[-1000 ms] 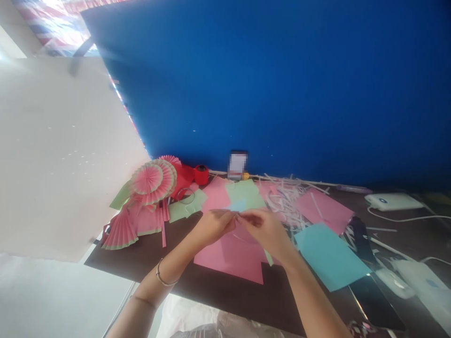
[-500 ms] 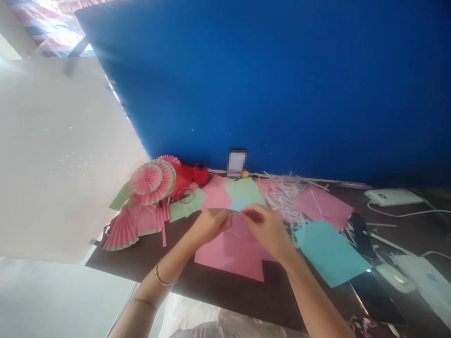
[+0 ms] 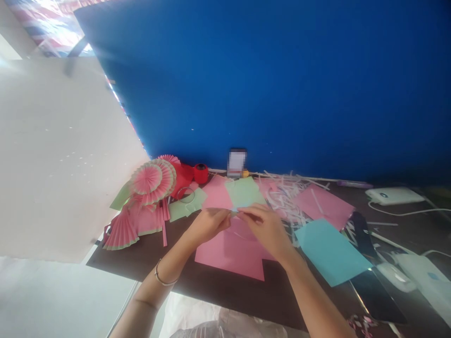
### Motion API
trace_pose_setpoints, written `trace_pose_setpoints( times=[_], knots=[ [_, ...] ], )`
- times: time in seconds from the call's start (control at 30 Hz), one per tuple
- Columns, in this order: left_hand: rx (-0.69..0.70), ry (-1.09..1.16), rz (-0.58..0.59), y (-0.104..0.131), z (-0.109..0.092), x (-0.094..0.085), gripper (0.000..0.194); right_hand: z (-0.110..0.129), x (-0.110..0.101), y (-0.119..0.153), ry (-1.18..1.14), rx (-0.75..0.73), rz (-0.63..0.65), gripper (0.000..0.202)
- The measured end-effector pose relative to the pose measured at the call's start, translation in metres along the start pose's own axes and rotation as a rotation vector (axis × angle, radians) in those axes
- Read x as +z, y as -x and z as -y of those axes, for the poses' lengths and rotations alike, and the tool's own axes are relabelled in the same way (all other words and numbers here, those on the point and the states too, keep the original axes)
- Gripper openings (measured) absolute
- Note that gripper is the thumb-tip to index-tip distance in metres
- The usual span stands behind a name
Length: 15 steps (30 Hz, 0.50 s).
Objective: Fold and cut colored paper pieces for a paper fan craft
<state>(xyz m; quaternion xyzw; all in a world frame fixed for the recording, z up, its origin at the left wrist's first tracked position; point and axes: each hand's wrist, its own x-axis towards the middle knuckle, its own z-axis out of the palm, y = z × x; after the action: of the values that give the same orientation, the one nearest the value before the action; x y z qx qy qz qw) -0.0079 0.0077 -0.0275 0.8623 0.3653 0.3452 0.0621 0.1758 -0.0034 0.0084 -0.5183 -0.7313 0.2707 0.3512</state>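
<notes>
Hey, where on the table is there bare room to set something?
Two patches of the table look bare: the strip between the big pink sheet and its front edge, and the area between the folded fans and your left forearm. It's crowded behind, with green sheets and white strips, and right, with the blue sheet and phone.

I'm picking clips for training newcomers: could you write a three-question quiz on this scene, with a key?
1. Which arm wears the bracelet?
2. True or false: the right hand is nearer the turquoise sheet than the left hand is.
3. What is piled at the left end of the desk? A) spoons B) pleated paper fans C) shoes

Key: 1. Left; 2. True; 3. B
</notes>
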Motion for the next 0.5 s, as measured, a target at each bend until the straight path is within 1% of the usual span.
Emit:
trace_pose_setpoints(
  times=[0.23,0.4,0.5],
  knots=[
    [0.016,0.002,0.013,0.0020,0.0025,0.0009,0.023,-0.0015,0.0001,0.0000,-0.005,0.010,0.030,0.029],
    [0.019,-0.003,0.000,0.0042,0.0047,0.0028,0.022,-0.0004,0.0000,0.0005,-0.012,-0.013,0.034,0.026],
    [0.035,0.035,-0.009,0.0053,0.0052,0.0034,0.020,0.0006,0.0006,0.0007,-0.022,-0.008,0.047,0.024]
  ],
)
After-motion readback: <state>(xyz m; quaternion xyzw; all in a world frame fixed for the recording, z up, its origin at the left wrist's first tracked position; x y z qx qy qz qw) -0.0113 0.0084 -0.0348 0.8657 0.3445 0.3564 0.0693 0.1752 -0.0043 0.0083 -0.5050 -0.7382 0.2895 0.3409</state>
